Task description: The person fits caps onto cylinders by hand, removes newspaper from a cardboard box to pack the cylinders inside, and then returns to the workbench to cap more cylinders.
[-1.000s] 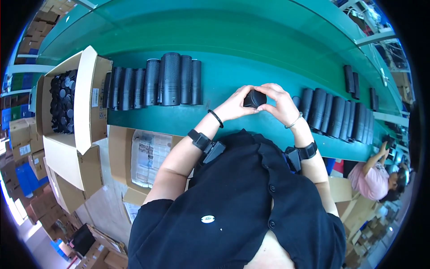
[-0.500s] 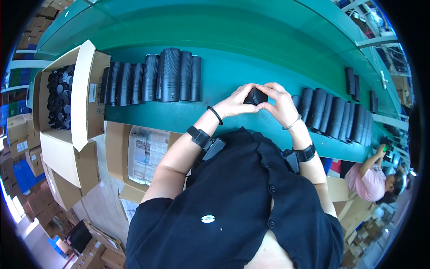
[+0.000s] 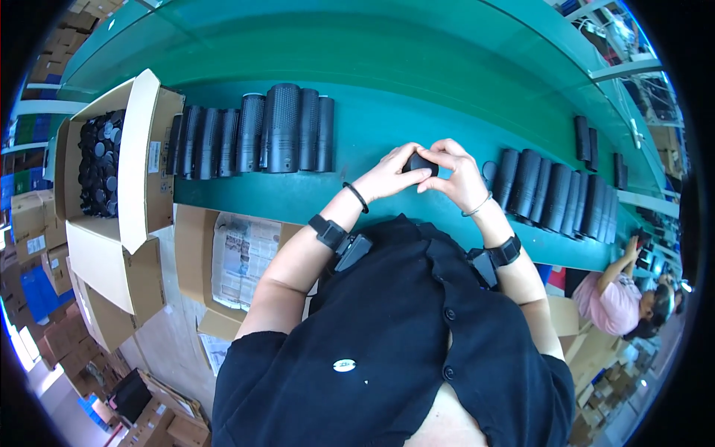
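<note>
Teal bench [image 3: 372, 112], one. Black piece [image 3: 426, 165], one: between both hands, near bench middle. Change: right fingers shifted across it, less of piece showing; suggests regripping. Left hand [image 3: 383, 177]: curled round piece. Right hand [image 3: 465, 182]: narrowed against it, firm hold cannot tell. Left cylinders [image 3: 283, 130], about eight; right cylinders [image 3: 557, 195], about nine. Carton [image 3: 136, 171], one; discs [image 3: 98, 164] inside, uncountable.
</note>
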A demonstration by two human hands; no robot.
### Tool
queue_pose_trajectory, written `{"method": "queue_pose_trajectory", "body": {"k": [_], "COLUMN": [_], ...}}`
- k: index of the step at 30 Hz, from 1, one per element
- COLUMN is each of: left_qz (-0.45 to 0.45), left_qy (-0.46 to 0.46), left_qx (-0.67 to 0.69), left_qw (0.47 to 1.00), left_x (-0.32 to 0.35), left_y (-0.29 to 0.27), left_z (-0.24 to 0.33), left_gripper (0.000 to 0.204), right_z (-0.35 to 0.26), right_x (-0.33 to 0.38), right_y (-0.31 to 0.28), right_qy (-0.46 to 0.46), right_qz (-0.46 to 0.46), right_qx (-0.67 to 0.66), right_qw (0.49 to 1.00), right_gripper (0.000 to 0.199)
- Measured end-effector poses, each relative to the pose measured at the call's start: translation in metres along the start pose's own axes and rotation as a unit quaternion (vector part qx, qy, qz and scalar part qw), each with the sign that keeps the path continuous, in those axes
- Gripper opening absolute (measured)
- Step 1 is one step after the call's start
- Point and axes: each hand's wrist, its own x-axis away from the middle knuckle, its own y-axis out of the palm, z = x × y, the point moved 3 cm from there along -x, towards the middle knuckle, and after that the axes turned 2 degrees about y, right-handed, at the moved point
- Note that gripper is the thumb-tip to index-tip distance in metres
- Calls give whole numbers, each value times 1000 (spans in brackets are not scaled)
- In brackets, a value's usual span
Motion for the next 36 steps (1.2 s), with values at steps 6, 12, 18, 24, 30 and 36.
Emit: {"method": "queue_pose_trajectory", "body": {"k": [6, 12, 18, 24, 30, 36], "left_qz": [-2, 57, 30, 87, 67, 101], "left_qy": [45, -12, 34, 5, 28, -1], "left_qx": [50, 96, 90, 44, 51, 135], "left_qw": [998, 994, 995, 995, 996, 986], "left_x": [2, 4, 10, 24, 28, 21], "left_y": [-1, 0, -3, 3, 6, -5], "left_z": [0, 18, 23, 8, 18, 19], "left_gripper": [66, 72, 74, 75, 74, 73], "right_z": [40, 51, 32, 33, 25, 34], "right_x": [12, 3, 4, 10, 15, 0], "right_y": [33, 48, 49, 56, 49, 64], "right_qy": [180, 262, 246, 305, 275, 285], "right_qz": [-23, -116, -60, -89, -94, -66], "right_qx": [-379, -508, -494, -550, -497, -606], "right_qw": [908, 813, 832, 772, 817, 740], "right_gripper": [29, 33, 27, 32, 32, 35]}}
